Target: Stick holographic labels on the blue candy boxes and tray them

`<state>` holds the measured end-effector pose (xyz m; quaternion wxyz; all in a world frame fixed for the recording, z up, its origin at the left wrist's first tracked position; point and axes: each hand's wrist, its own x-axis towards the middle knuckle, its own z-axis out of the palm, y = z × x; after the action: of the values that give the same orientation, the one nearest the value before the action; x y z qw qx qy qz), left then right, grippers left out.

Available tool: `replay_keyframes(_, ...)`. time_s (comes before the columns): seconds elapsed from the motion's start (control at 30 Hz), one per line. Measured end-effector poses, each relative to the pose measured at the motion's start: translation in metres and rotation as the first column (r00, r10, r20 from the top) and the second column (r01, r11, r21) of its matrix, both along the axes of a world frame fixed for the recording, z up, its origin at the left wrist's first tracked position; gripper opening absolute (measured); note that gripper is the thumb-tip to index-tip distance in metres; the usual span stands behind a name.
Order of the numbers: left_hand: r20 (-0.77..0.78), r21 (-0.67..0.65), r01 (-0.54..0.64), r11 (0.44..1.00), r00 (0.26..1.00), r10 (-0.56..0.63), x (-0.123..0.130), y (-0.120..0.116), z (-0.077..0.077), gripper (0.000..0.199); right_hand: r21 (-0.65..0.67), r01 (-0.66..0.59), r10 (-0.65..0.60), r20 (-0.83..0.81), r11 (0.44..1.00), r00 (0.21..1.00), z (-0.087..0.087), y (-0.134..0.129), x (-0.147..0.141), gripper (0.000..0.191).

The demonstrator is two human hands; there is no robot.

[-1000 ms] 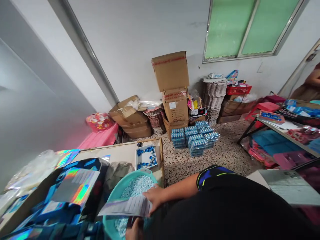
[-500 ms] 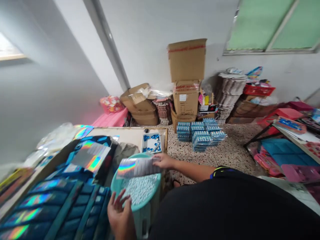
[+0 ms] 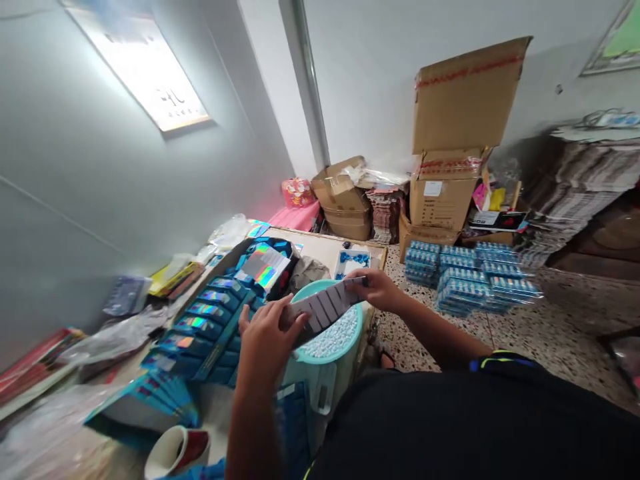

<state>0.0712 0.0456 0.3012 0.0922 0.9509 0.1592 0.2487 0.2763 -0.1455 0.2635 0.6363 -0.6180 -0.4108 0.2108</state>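
Note:
A flat grey strip-like stack with dark dividing lines [image 3: 327,307] is held between both hands, tilted up to the right. My left hand [image 3: 273,327] grips its left end, thumb on the near side. My right hand [image 3: 373,290] is closed on its right end. Beneath it stands a turquoise basin [image 3: 320,359] with many small white pieces [image 3: 333,340] inside. Left of the basin lie rows of blue packets [image 3: 210,320] with shiny rainbow ends. Behind the basin is a white tray [image 3: 354,261] holding small blue pieces.
Blue plastic-wrapped stacks [image 3: 463,280] stand on the speckled floor. Cardboard boxes [image 3: 445,200] and a tall pile of flattened card [image 3: 585,187] line the wall. A white cup [image 3: 167,453] and a fan of blue cards [image 3: 155,400] are near at lower left.
My left hand has come up from beside the basin and taken hold of the stack's left end. The stack's shiny rainbow part no longer shows. The view has swung left.

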Motion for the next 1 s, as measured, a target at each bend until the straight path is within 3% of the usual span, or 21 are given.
replay_keyframes(0.1,-0.041,-0.112,0.100,0.989,0.994,-0.105,-0.027,0.005,0.005,0.045,0.000,0.021,-0.021,-0.020,1.000,1.000,-0.004,-0.008,-0.003,0.031)
replay_keyframes(0.17,-0.063,-0.117,0.121,0.986,0.990,-0.129,-0.039,0.001,0.005,0.041,-0.018,0.107,-0.106,0.050,0.994,0.993,-0.006,-0.011,-0.009,0.030)
replay_keyframes(0.23,-0.065,-0.032,0.078,0.996,0.995,-0.080,-0.046,-0.005,0.003,0.032,0.002,0.276,-0.269,0.239,0.961,0.933,-0.002,-0.009,-0.022,0.031)
replay_keyframes(0.3,-0.057,0.068,0.024,0.997,0.998,-0.020,-0.051,-0.011,-0.001,0.026,0.053,0.363,-0.341,0.491,0.930,0.802,0.005,-0.003,-0.041,0.037)
replay_keyframes(0.33,-0.053,0.097,0.012,0.995,0.999,-0.006,-0.054,-0.013,-0.003,0.025,0.056,0.329,-0.295,0.603,0.943,0.741,0.010,0.003,-0.051,0.039)
replay_keyframes(0.4,-0.039,0.114,0.017,0.993,0.999,-0.013,-0.063,-0.015,-0.005,0.025,-0.037,0.151,-0.075,0.740,0.988,0.668,0.018,0.016,-0.071,0.032)
replay_keyframes(0.47,-0.024,0.131,0.016,0.991,1.000,-0.013,-0.075,-0.017,-0.004,0.024,-0.171,-0.019,0.144,0.761,0.985,0.632,0.021,0.032,-0.087,0.019)
replay_keyframes(0.53,-0.017,0.188,-0.041,0.981,0.999,0.045,-0.088,-0.020,-0.001,0.020,-0.267,-0.096,0.267,0.734,0.959,0.624,0.019,0.045,-0.099,0.017)
replay_keyframes(0.6,-0.006,0.253,-0.117,0.960,0.992,0.122,-0.099,-0.024,0.000,0.021,-0.325,-0.121,0.327,0.713,0.938,0.620,0.015,0.054,-0.108,0.020)
replay_keyframes(0.67,-0.010,0.287,-0.114,0.951,0.993,0.122,-0.104,-0.028,-0.002,0.031,-0.350,-0.147,0.364,0.707,0.925,0.606,0.012,0.058,-0.115,0.019)
replay_keyframes(0.8,0.033,0.340,0.004,0.940,0.999,-0.016,-0.106,-0.028,-0.012,0.022,-0.334,-0.204,0.386,0.697,0.920,0.604,0.013,0.062,-0.124,0.023)
replay_keyframes(1.0,0.209,0.475,0.026,0.880,0.968,-0.141,-0.114,-0.019,-0.030,0.027,-0.331,-0.251,0.410,0.621,0.910,0.668,0.015,0.069,-0.122,0.025)
